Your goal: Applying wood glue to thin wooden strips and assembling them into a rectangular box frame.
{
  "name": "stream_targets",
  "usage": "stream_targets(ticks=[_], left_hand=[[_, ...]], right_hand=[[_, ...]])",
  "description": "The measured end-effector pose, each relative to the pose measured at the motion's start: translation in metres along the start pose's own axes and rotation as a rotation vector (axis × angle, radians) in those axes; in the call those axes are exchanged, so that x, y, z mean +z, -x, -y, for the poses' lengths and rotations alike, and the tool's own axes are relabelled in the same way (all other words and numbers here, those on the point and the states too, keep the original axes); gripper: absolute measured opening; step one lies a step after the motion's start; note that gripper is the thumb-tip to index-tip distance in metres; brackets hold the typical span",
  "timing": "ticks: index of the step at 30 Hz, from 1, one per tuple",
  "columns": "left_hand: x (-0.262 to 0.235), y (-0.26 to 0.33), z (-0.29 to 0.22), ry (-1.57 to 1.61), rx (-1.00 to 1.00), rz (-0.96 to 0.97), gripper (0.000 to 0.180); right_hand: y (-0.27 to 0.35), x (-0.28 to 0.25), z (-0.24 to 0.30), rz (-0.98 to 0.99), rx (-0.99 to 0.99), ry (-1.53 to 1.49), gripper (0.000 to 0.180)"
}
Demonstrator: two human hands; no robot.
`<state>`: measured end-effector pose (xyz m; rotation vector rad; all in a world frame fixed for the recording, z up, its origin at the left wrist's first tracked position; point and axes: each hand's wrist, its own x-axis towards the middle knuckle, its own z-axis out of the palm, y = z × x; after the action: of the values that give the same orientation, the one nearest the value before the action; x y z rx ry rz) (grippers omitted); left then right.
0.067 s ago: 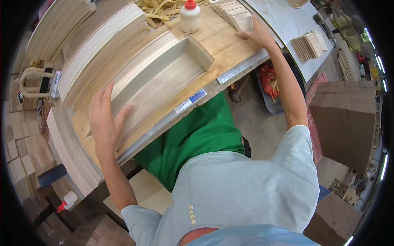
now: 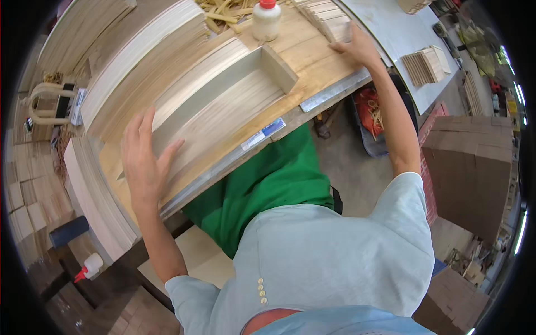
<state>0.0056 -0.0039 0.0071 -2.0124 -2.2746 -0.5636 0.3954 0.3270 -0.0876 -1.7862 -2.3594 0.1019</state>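
Observation:
A long, shallow wooden box frame (image 2: 282, 70) lies on the workbench, with one long side, a short end and pale thin boards along it. My left hand (image 2: 145, 162) is over its left end, fingers and thumb spread; whether the palm touches the wood I cannot tell. At the upper right, a row of small wooden panels (image 2: 326, 17) leans together on the bench. My right hand (image 2: 360, 50) is at the near end of that row, thumb on one side and fingers on the other, gripping the end panel. The fingertips are partly hidden.
A white glue bottle with a red cap (image 2: 266, 23) stands behind the box, near wood strips (image 2: 226, 14). Stacks of long boards (image 2: 151, 56) fill the left. More small panels (image 2: 424, 64) sit on a grey table (image 2: 385, 33). A cardboard box (image 2: 469, 167) stands at right.
The whole view has shifted slightly, so the bench appears a little lower and further right. Both hands stay at the same things.

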Motion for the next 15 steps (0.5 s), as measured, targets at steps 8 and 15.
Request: stream_targets(ticks=[8, 15], left_hand=[[0.027, 0.028, -0.06, 0.258, 0.126, -0.241, 0.074], [0.076, 0.009, -0.127, 0.684, 0.082, -0.548, 0.078]], right_hand=[[0.094, -0.071, 0.066, -0.182, 0.031, -1.039, 0.086], [0.189, -0.07, 0.2, 0.42, -0.333, -1.384, 0.095]])
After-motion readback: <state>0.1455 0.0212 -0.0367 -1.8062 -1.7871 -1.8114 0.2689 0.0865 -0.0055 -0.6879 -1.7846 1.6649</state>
